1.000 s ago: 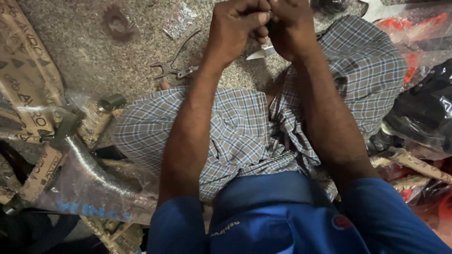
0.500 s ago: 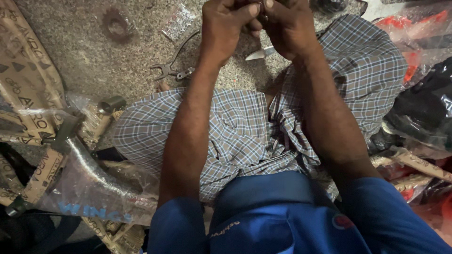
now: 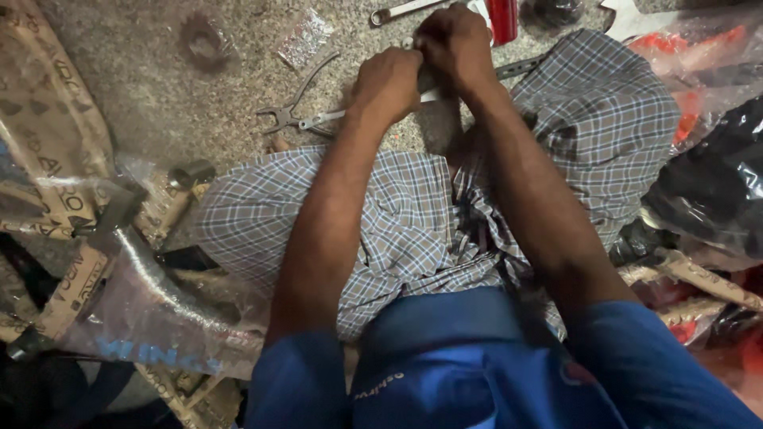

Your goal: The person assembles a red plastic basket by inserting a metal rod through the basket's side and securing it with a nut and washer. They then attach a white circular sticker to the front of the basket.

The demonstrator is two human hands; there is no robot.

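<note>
My left hand [image 3: 388,79] and my right hand [image 3: 455,44] are pressed together above the speckled stone floor [image 3: 143,87], fingers curled around a small part that they hide; a pale strip shows just under them. I sit cross-legged in a checked wrap [image 3: 413,230] and a blue shirt. A pair of metal pliers [image 3: 298,111] lies on the floor just left of my left hand.
A wrench [image 3: 401,10] and a red object [image 3: 502,17] lie beyond my hands. A small clear packet [image 3: 306,38] lies farther left. A plastic-wrapped frame with cardboard padding [image 3: 103,278] lies at left; black and red plastic-wrapped items [image 3: 707,183] crowd the right.
The view has tilted so my hands sit lower in frame; the wrench and the red object beyond them have come into sight. Both hands stay clasped on the hidden part.
</note>
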